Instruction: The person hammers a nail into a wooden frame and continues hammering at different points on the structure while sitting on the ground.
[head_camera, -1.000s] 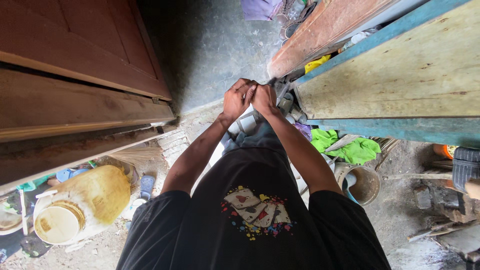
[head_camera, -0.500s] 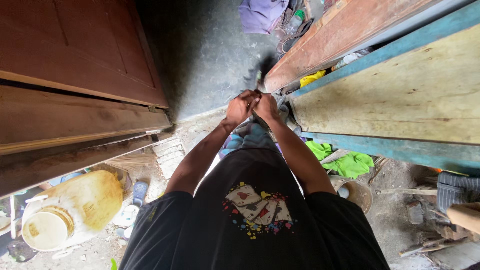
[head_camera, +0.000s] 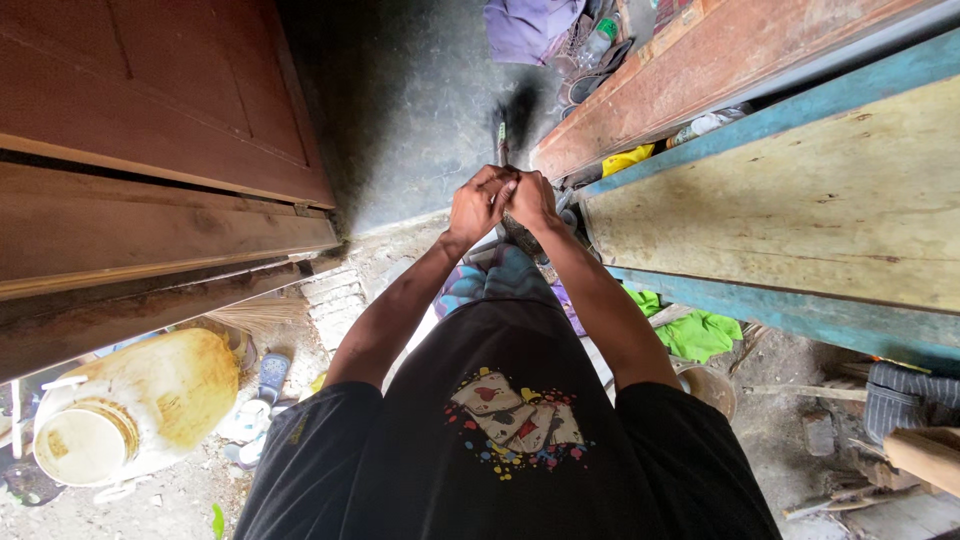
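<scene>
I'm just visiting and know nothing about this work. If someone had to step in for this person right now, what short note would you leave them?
Left hand: closed, pressed against the right hand in front of the body.
Right hand: closed too; both hands clasp together around something small that the fingers hide, so what it is cannot be told.
Where things are: the hands sit just off the near end of the yellow board with blue edges, with the brown wooden door on the left. A yellow jug lies on the ground at lower left; a green cloth lies under the board.
Done and left: the picture does not show either.
</scene>
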